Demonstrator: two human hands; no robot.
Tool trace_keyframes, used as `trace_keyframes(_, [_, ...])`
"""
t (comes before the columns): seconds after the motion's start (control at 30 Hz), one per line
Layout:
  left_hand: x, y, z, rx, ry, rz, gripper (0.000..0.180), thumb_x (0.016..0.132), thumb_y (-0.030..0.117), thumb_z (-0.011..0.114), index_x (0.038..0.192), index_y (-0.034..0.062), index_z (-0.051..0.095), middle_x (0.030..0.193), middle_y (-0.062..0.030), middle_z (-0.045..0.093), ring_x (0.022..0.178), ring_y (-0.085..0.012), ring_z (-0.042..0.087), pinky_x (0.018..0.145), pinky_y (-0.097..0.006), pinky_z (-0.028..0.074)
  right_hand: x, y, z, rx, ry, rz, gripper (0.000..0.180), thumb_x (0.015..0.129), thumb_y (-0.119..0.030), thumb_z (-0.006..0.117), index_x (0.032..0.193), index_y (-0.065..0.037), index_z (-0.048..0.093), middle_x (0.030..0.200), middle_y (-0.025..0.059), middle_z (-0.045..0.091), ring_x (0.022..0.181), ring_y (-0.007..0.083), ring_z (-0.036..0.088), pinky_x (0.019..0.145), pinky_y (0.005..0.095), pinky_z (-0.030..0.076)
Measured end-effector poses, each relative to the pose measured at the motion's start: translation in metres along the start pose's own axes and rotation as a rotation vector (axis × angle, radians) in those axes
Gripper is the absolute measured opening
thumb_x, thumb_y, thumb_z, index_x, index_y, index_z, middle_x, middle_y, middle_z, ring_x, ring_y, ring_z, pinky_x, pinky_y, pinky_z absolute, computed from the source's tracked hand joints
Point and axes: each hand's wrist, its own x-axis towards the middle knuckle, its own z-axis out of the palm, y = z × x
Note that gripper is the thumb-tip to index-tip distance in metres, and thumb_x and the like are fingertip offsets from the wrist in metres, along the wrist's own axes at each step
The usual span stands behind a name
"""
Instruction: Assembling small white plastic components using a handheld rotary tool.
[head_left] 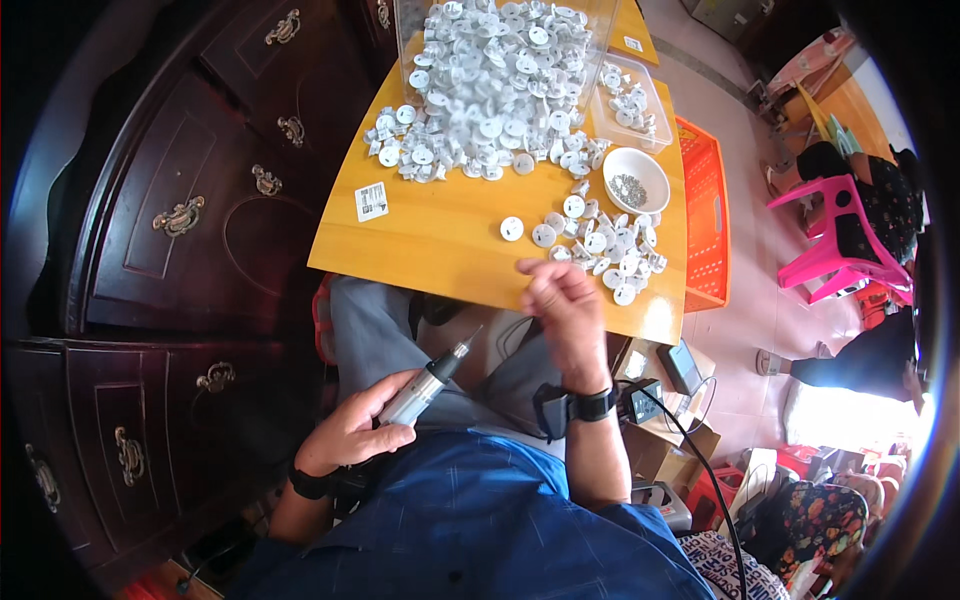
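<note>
My left hand (352, 428) is wrapped round a small electric screwdriver (418, 393), grey with a black nose. Its thin bit points up and to the right, over my lap. Above the table's near edge is my right hand (566, 312), with thumb and forefinger drawn together. Whatever may be between those fingertips is too small and blurred to make out. Just beyond it, a loose group of white round plastic parts (595, 242) lies on the table. A white bowl (660, 205) behind them holds many tiny metal pieces, likely screws (628, 190).
A large clear bin (402, 45) heaped with the white parts stands at the back of the yellow table (440, 225). Right of it are a clear tray (655, 135) and an orange crate (708, 215). Dark drawers (150, 240) line the left. A person sits beyond a pink chair (825, 230).
</note>
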Motion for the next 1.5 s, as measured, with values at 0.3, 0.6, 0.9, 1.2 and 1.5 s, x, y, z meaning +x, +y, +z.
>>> trace_keyframes(0.3, [0.001,0.005,0.007,-0.059,0.013,0.083,0.071,0.095,0.013,0.066,0.154,0.0008,0.028,0.093,-0.0013,0.057,0.074,-0.0062,0.054,0.066,-0.022,0.045,-0.016,0.033,0.01,0.245,-0.179,0.271,0.01,0.094,-0.004,0.068,0.103,-0.003,0.067,0.095,0.0062,0.069,0.081,0.0141,0.067,0.072,0.0253,0.056])
trace_keyframes(0.6, [0.004,0.003,0.003,-0.051,0.001,0.055,0.07,0.096,0.013,0.065,0.154,0.0005,0.027,0.091,-0.0022,0.056,0.071,-0.0065,0.053,0.064,-0.022,0.046,-0.008,0.028,0.014,0.197,-0.207,0.296,0.007,0.094,-0.003,0.067,0.101,-0.002,0.066,0.093,0.0065,0.068,0.078,0.0132,0.067,0.071,0.0236,0.056])
trace_keyframes(0.9, [0.008,-0.005,-0.002,-0.148,-0.036,0.124,0.07,0.097,0.016,0.064,0.153,-0.0026,0.026,0.089,-0.0019,0.053,0.069,-0.0073,0.052,0.063,-0.023,0.046,-0.001,0.036,0.011,0.292,-0.286,0.292,0.011,0.095,-0.004,0.067,0.105,-0.005,0.065,0.095,0.0036,0.069,0.084,0.0121,0.07,0.075,0.0237,0.059])
trace_keyframes(1.2, [0.009,0.001,-0.002,-0.173,-0.052,0.097,0.073,0.094,0.028,0.068,0.149,-0.0044,0.032,0.083,-0.0051,0.055,0.066,-0.0101,0.053,0.06,-0.024,0.045,0.003,0.027,0.007,0.17,-0.342,0.325,0.011,0.092,-0.001,0.069,0.102,-0.002,0.065,0.092,0.0053,0.068,0.081,0.0133,0.068,0.075,0.0241,0.057])
trace_keyframes(1.5, [0.007,-0.007,0.005,-0.185,-0.03,0.09,0.068,0.096,0.024,0.066,0.15,-0.0014,0.033,0.086,-0.0051,0.056,0.064,-0.0095,0.053,0.06,-0.024,0.046,0.018,0.004,0.009,-0.082,-0.477,0.336,0.014,0.091,0.0,0.07,0.103,-0.004,0.067,0.092,0.0028,0.07,0.083,0.0107,0.068,0.076,0.0236,0.055])
